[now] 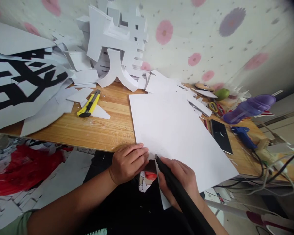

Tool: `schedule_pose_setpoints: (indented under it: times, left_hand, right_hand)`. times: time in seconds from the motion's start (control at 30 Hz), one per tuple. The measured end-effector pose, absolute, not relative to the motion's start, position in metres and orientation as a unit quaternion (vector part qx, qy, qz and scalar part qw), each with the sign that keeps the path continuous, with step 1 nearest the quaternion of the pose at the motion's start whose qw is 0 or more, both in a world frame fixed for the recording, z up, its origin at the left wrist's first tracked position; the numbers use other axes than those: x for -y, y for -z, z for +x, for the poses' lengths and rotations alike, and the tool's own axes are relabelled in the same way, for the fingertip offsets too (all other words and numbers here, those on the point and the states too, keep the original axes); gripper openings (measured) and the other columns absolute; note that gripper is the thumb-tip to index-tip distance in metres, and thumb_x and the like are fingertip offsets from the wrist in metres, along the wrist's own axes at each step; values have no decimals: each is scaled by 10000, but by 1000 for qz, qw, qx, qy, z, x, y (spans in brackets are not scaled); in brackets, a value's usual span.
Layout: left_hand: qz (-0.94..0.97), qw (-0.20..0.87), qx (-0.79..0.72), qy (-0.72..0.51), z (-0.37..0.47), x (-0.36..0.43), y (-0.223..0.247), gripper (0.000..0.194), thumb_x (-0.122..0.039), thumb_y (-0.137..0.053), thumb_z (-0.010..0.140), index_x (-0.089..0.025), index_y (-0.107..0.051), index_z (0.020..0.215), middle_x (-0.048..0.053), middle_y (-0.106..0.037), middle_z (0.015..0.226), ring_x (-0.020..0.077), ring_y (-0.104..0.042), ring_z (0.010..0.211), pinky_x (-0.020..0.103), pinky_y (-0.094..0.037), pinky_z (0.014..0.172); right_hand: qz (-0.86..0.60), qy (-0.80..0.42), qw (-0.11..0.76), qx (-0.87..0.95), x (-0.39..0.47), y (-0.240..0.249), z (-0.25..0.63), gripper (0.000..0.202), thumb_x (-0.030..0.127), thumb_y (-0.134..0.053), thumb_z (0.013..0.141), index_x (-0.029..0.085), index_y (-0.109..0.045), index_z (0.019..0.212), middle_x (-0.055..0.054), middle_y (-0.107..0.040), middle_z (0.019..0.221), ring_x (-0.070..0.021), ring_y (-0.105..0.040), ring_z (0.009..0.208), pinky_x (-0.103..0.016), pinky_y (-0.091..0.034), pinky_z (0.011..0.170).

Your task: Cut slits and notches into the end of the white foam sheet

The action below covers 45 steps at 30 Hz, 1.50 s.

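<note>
White foam board [176, 130] lies flat on the wooden worktop [98, 127], its near corner hanging over the front edge toward the person. The left hand [128, 163] rests palm down on that near corner, fingers loosely curled and pressing the sheet at the worktop's edge; it grips nothing. The right hand [178, 179] is closed around a long black tool [176, 189], held like a pen, its tip touching the board's near edge just beside the left fingertips. A narrow white strip [161, 192] hangs below the board next to the right hand.

Left of the board, a yellow utility knife [89, 104] lies on the bare wood, partly on white offcuts [83, 94]. Behind it, a stack of white cut-out characters [117, 42] leans against the flowered wall, and a large sheet with black characters [17, 85] covers the far left of the worktop. To the right of the board lie a dark phone [220, 135], a blue glue gun [243, 135] with its cable, scissors [217, 108], a purple bottle [250, 109] on its side and a green fruit [221, 94]. Red material [22, 169] lies on the floor at the left.
</note>
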<state>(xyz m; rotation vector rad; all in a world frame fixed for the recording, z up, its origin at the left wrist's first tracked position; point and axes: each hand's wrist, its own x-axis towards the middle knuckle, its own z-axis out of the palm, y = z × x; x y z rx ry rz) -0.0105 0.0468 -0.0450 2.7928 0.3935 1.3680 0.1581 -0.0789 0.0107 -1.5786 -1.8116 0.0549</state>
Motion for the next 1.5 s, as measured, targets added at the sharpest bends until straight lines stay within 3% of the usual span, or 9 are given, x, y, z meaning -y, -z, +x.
schedule_pose_setpoints:
  times: [0.13, 0.27, 0.4, 0.5, 0.63, 0.87, 1.03, 1.5]
  left_hand:
    - [889, -2, -122, -442, -10, -48, 44, 156, -133, -717, 815, -153, -703, 970, 29, -766, 998, 231, -697, 980, 350, -584, 826]
    - [890, 0, -121, -440, -9, -48, 44, 181, -135, -702, 822, -153, -702, 1002, 46, -760, 1008, 232, -691, 998, 349, -581, 840]
    - [896, 18, -137, -421, -9, -46, 43, 174, -132, -686, 818, -159, -700, 990, 46, -749, 1023, 242, -667, 1022, 371, -565, 871]
    - [902, 28, -146, -405, -9, -44, 41, 185, -123, -655, 829, -171, -699, 1003, 41, -740, 1028, 248, -651, 1032, 386, -553, 878]
    - [906, 8, -148, -397, -7, -43, 37, 212, -125, -624, 862, -217, -708, 1034, 29, -731, 1006, 243, -646, 1012, 386, -539, 858]
    - [914, -42, -166, -367, -7, -40, 36, 297, -180, -531, 956, -349, -683, 1146, 5, -713, 1054, 232, -624, 1026, 383, -492, 849]
    - [912, -30, -173, -371, -6, -40, 39, 285, -189, -568, 945, -364, -690, 1135, -7, -715, 1050, 220, -613, 1038, 368, -471, 870]
    - [911, -18, -174, -374, -7, -41, 43, 288, -185, -581, 938, -361, -692, 1136, -11, -715, 1065, 226, -601, 1049, 368, -465, 871]
  right_hand:
    - [-609, -26, 364, 705, 89, -8, 156, 268, 163, -548, 834, 172, -576, 1101, -47, -690, 783, -188, -664, 639, -307, -569, 596]
    - [-668, -24, 397, 630, 111, 2, 161, 221, 284, -580, 851, 238, -642, 1058, -56, -744, 880, -239, -723, 751, -324, -597, 630]
    - [-694, -143, 472, 524, 118, 0, 185, 261, 411, -609, 865, 245, -680, 1052, -65, -751, 901, -246, -726, 754, -327, -598, 616]
    - [-666, -192, 510, 509, 100, -14, 209, 223, 387, -644, 855, 225, -681, 1003, -61, -734, 847, -219, -705, 733, -302, -577, 610]
    - [-589, -306, 454, 594, 58, -33, 235, 210, 279, -711, 800, 219, -662, 995, -39, -726, 897, -175, -680, 782, -281, -558, 688]
    - [-520, -420, 364, 648, 7, -31, 250, 302, 416, -730, 776, 162, -733, 939, -66, -738, 863, -183, -670, 768, -292, -548, 671]
    - [-514, -441, 348, 648, 3, -28, 255, 334, 457, -736, 772, 149, -729, 901, -70, -727, 820, -181, -652, 726, -281, -530, 631]
    - [-504, -435, 355, 656, 3, -23, 253, 239, 366, -721, 801, 157, -718, 918, -83, -731, 875, -189, -672, 770, -295, -549, 656]
